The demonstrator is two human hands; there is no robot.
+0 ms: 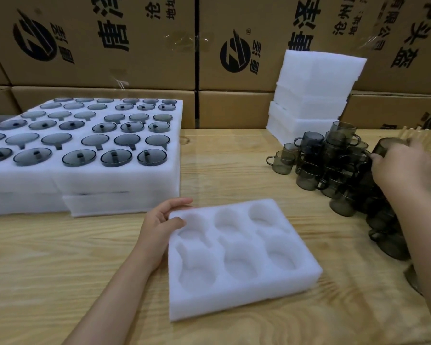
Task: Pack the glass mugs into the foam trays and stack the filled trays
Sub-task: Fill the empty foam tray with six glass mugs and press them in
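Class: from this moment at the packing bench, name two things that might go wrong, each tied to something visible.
1. The right hand grips a mug in the heaped pile of glass mugs; lifting it may topple neighbours, which could chip.
2. The stack of spare foam trays behind the pile sits unevenly and might tip onto the glass.

— The near foam tray (234, 305)?
— Plain white. The mugs (309, 175) at right are smoky grey-brown.
— The counter (60, 257)?
— Pale wood, wavy grain. Far cartons (135, 58) are brown with black print.
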